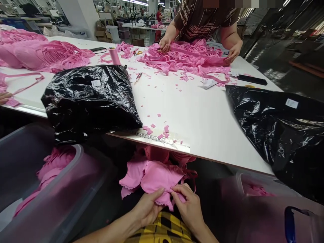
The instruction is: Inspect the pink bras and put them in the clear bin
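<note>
A pink bra (pixel 162 177) with moulded cups and a scalloped edge lies over my lap, just below the table's front edge. My left hand (pixel 149 207) grips its lower edge, thumb on top and fingers underneath. With thumb and forefinger, my right hand (pixel 188 202) pinches the same bra near its side band. The two hands are close together. Behind this piece, more pink fabric (pixel 154 152) hangs in the shade under the table edge. What my fingers hide between them cannot be made out.
Black plastic bags (pixel 93 101) (pixel 283 131) rest on the white table (pixel 199 114) at both sides. Pink scraps and a measuring tape (pixel 149 136) lie by its edge. A plastic bin (pixel 81 158) stands left. Across the table, a co-worker's hands (pixel 165 44) hold pink straps.
</note>
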Demonstrator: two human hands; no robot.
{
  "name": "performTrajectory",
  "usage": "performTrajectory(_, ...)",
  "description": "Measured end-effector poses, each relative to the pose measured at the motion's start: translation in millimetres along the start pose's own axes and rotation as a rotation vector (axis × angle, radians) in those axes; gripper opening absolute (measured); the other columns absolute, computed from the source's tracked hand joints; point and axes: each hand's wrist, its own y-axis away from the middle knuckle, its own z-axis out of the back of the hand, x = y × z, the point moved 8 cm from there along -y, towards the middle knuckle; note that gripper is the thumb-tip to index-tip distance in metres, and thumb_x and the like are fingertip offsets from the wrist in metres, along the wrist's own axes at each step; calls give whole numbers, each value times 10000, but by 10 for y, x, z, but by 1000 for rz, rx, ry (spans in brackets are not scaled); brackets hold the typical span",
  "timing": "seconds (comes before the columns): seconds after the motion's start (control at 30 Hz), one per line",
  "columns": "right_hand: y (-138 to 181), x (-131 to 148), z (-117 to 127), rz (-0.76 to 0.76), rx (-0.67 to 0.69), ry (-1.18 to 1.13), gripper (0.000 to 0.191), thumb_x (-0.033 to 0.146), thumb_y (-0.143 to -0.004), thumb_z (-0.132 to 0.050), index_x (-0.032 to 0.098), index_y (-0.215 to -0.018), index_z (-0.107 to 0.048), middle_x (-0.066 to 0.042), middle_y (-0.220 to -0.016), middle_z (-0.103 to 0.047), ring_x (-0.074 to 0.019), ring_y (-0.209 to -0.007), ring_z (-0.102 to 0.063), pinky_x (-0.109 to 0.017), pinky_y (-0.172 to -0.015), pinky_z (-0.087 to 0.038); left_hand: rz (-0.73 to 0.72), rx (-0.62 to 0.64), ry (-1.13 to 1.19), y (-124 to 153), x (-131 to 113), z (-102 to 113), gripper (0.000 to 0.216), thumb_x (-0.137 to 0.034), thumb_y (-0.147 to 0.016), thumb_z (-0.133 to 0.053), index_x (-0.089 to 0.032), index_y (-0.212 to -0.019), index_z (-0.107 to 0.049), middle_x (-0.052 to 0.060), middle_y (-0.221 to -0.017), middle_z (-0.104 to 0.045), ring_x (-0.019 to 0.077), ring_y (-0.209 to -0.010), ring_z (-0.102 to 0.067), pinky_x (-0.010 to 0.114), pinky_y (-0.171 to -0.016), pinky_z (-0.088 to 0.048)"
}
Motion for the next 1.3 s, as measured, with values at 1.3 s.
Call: performTrajectory(1.3, -167, 211, 165, 245, 60, 42, 105, 130, -839, -536, 187, -832, -624, -61, -793, -653, -188, -742, -609, -315, -660, -515, -128, 229, -497, -41, 55, -263, 524, -570, -663, -660, -138, -959, -656, 72, -823, -695, 195, -740, -628, 321, -709, -480)
